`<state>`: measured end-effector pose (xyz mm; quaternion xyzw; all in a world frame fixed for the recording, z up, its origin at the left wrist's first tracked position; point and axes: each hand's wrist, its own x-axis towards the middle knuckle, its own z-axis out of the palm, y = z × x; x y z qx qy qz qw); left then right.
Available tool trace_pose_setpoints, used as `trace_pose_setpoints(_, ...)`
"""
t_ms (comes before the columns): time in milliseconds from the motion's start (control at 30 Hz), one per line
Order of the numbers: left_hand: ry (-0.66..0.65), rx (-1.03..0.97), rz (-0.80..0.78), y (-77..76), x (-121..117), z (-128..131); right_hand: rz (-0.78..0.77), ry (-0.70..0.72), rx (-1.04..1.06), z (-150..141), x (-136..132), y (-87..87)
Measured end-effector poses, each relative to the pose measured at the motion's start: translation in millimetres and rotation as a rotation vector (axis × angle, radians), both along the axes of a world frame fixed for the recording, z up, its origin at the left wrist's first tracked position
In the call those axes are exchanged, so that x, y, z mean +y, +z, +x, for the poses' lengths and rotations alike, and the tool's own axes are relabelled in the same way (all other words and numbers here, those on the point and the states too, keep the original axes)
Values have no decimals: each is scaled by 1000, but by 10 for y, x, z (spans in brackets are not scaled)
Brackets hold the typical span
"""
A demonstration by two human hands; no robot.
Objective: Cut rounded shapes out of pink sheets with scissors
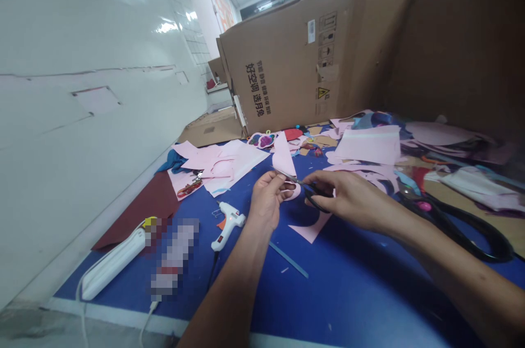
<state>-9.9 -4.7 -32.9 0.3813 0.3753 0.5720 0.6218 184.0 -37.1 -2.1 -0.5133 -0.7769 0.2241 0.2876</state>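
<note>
My left hand [266, 199] is closed in a pinch on a small pink paper piece [293, 192], part of which hides behind its fingers. My right hand [348, 195] grips a pair of scissors [315, 200] by the dark handles. Their blades point left and reach the left fingertips, at the paper's edge. Just beyond the hands stands out a larger pink sheet [283, 157]; whether it joins the held piece I cannot tell. Below the scissors lies a pink offcut [310, 230] with a curved cut edge.
A white glue gun [228, 223] rests left of my left arm, near a white power strip [117, 263]. Large black-handled shears [463, 222] lie at the right. Pink sheets [369, 144] and scraps cover the table's back. A cardboard box [287, 74] rises behind them.
</note>
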Motion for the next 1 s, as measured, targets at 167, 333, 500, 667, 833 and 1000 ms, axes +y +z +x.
trace_pose_setpoints(167, -6, 42, 0, 28, 18, -43, -9, 13, -7, 4, -4, 12)
trace_pose_setpoints(333, 20, 68, 23, 31, 30, -65, -14, 15, -13, 10, -3, 5)
trace_pose_setpoints(500, 11, -4, 16, 8, 28, -43, -18, 8, 2, 11, -4, 8)
trace_pose_setpoints(667, 16, -44, -2, -4, 33, -30, -11, 6, 7, 16, 4, 6)
trace_pose_setpoints(833, 16, -40, -6, -10, 31, -34, 2, -9, -12, 21, 0, 10)
trace_pose_setpoints(1000, 4, -21, -5, 6, 29, -43, 28, -27, -79, 32, -7, 10)
